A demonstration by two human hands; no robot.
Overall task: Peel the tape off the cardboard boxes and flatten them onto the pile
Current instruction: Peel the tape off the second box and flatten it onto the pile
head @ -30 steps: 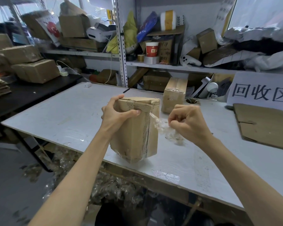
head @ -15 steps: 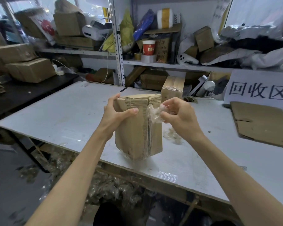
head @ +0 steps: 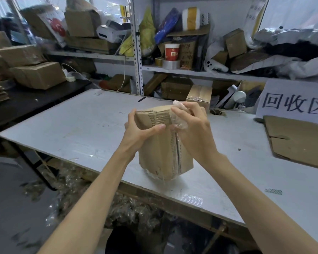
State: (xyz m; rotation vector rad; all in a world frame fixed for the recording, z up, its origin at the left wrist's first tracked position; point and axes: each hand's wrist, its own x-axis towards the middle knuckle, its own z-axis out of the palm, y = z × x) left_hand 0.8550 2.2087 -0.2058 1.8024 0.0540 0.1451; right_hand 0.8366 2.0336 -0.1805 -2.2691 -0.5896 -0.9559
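- Cardboard box (head: 160, 149) stands tilted on a lower corner near the bench's (head: 72, 129) front edge, probably to turn its seam toward the person.
- Left hand (head: 139, 130) grips the box's top left edge, thumb across the face, steadying it.
- Right hand (head: 193, 131) pinches crumpled clear tape (head: 180, 116) at the top right edge. How much remains stuck is unclear.
- Flattened cardboard (head: 299, 140) lies at the bench's right edge, cut off.

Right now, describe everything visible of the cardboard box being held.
The cardboard box is brown corrugated board, upended and tilted, lower corner at the white table. Torn paper lines its bared centre seam; clear scraps cling below. The left hand grips its upper left edge, thumb across the face; the right hand pinches crumpled clear tape at its top right.
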